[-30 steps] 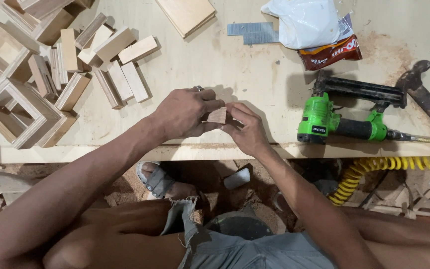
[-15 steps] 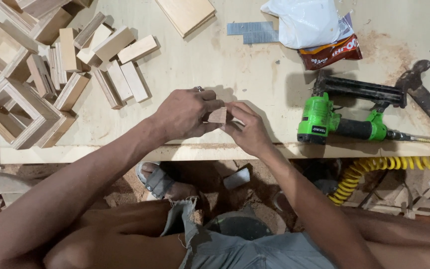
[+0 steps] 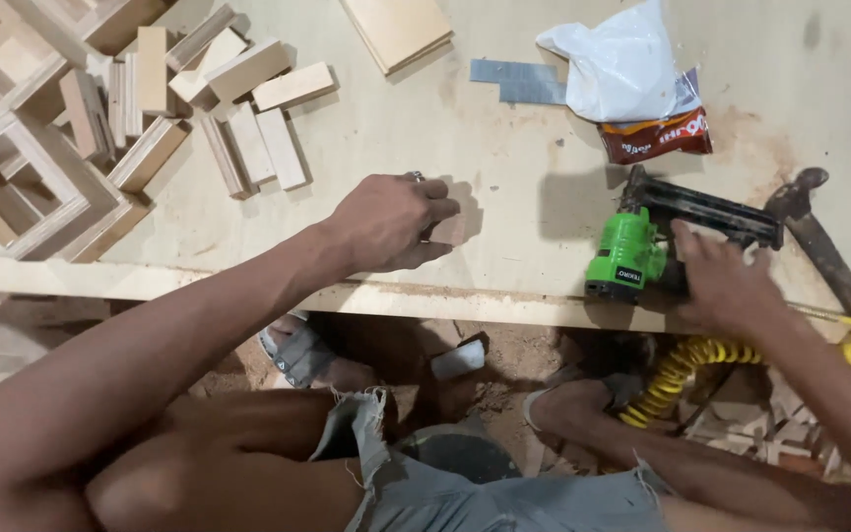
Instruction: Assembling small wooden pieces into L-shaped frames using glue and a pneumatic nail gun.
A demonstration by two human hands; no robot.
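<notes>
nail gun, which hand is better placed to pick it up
Right. The right hand already lies on the green nail gun at the table's near edge, while the left hand is apart from it, holding a small wood block.

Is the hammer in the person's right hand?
No: the right hand rests on the green nail gun, while the hammer lies untouched on the table beside it.

Green-and-black nail gun (image 3: 642,246), yellow coiled hose (image 3: 687,369), white bag (image 3: 622,69), pale wood blocks (image 3: 248,138)

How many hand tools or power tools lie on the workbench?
2: a green nail gun under the right hand, and a hammer to its right. Others may lie out of view.
</notes>
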